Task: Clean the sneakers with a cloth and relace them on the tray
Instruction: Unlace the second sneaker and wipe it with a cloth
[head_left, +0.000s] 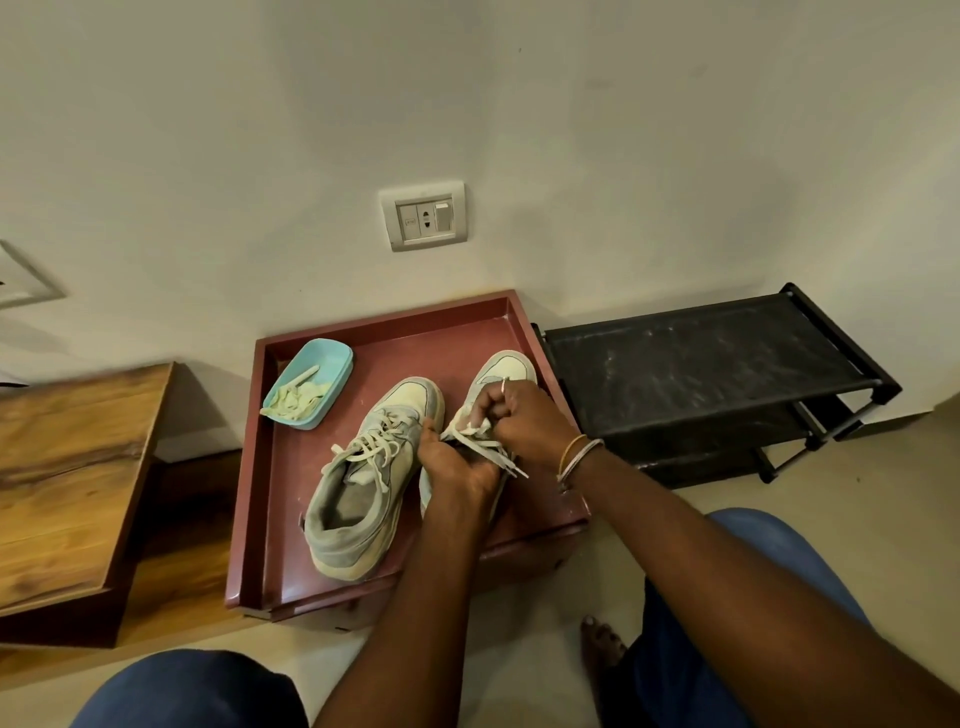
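Status: both sneakers sit on the tray, centre of frame; laced sneaker at tray centre has its lace crossed through the eyelets with loose ends draped over the tongue, not visibly tied; second sneaker sits just beside it on the right, toe toward the wall, mid-relace by my read; left hand has fingers curled round the second sneaker's upper at the throat, holding it steady; right hand is closed tight, pinching the lace just above the eyelets, free ends trailing toward lower right; how many eyelet rows are threaded I cannot tell, the hands cover them; cloth lies crumpled in the teal dish at the tray's upper left, well apart from both hands, so wiping looks finished, though I can't verify cleanliness from here; judgement: late stage, second of two shoes; left to do: finish threading the second sneaker, possibly tie both; wooden table at left, black shoe rack at right, neither in play.
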